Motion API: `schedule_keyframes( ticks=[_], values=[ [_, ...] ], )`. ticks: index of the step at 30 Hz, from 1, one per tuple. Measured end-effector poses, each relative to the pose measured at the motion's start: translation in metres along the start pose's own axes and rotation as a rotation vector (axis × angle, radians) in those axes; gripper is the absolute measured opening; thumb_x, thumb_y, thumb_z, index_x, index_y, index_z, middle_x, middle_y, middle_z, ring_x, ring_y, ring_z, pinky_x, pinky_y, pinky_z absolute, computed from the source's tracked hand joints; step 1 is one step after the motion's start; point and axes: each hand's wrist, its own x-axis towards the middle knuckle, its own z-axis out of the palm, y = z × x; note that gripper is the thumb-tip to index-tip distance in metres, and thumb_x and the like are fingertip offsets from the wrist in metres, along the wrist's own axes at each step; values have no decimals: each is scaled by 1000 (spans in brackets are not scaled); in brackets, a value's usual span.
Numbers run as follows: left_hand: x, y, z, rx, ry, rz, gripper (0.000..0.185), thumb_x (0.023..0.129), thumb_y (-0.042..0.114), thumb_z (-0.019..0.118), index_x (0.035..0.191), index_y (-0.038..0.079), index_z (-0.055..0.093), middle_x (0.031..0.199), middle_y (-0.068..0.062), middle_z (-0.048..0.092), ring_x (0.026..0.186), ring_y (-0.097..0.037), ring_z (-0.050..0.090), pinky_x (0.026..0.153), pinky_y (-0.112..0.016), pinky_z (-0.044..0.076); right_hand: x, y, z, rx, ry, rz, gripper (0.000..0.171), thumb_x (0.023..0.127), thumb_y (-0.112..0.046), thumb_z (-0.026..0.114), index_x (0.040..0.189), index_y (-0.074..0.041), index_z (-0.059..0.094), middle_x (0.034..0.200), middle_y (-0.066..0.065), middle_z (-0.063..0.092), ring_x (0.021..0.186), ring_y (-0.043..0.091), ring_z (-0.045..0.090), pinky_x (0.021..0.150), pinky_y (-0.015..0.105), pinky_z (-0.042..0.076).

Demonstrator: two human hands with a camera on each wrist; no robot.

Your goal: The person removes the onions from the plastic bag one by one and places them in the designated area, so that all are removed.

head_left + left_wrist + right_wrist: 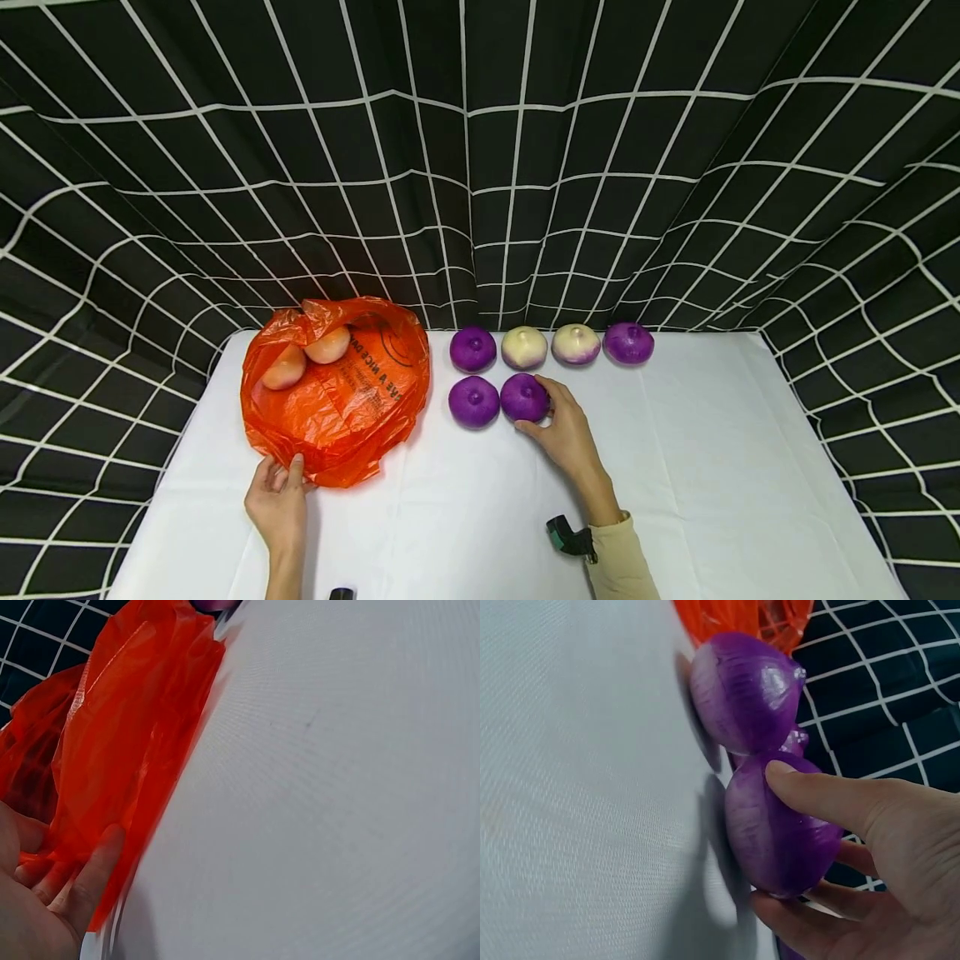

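Right hand (564,433) grips purple onion (524,397) | left hand (276,500) pinches bag (337,392) edge

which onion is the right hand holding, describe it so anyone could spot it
On the white table, right of the orange bag, onions lie in two rows. It is the purple onion at the right of the front pair, the only one with the right hand around it.

Thin, crinkled, glossy orange plastic bag (337,400) catching the light, a smooth, shiny-skinned purple onion (780,832) with faint lengthwise streaks, matt white woven tablecloth (675,467) with a fine ribbed texture under it all, and soft black cloth backdrop (480,167) gridded in white.
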Motion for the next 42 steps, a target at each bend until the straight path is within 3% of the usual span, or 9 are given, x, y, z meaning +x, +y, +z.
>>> schedule_keyframes(
  ticks=[6,13,21,25,31,37,42],
  values=[
    [0,0,1,-22,4,-8,25,89,-4,65,113,-6,56,80,1,51,55,1,51,44,-17,52,-1,2,0,-13,-3,3,79,72,-14,87,140,0,48,137,21,50,120,35,55,92,42,53],
    [1,0,2,13,-7,8,27,90,-5,64,115,-11,56,76,3,51,52,-1,51,44,-17,51,-2,4,0,-9,15,-13,78,72,-12,87,139,0,48,136,22,51,121,36,55,94,44,53],
    [4,1,0,-14,-24,15,26,90,-6,64,114,-10,56,79,4,56,52,-1,53,44,-18,52,-2,-4,0,-54,-5,-23,88,72,-14,87,144,4,39,142,25,45,133,40,43,112,52,34],
    [1,3,0,-37,-17,21,25,90,-4,65,113,-8,56,80,5,57,53,-1,54,43,-18,51,-2,-20,-2,-65,26,-68,84,74,-16,86,141,6,42,142,26,45,133,42,41,112,54,33],
    [1,6,1,-66,-24,3,30,90,-2,65,117,-3,51,81,2,53,53,-2,51,43,-18,51,5,-57,3,-64,74,-150,67,83,-17,80,138,3,49,141,21,49,133,35,44,112,47,35],
    [2,6,-3,-50,-1,-40,45,92,0,64,133,4,45,82,5,50,56,0,51,42,-18,51,5,-100,28,-33,-13,-254,61,83,-20,79,137,-4,54,137,13,54,128,29,51,109,42,40],
    [3,5,-3,-152,1,-33,38,90,-4,63,123,11,50,82,4,53,56,-2,51,42,-21,52,16,-119,54,-12,-56,-311,60,83,-20,79,136,-5,54,136,10,55,127,26,52,108,38,41]
  ],
)
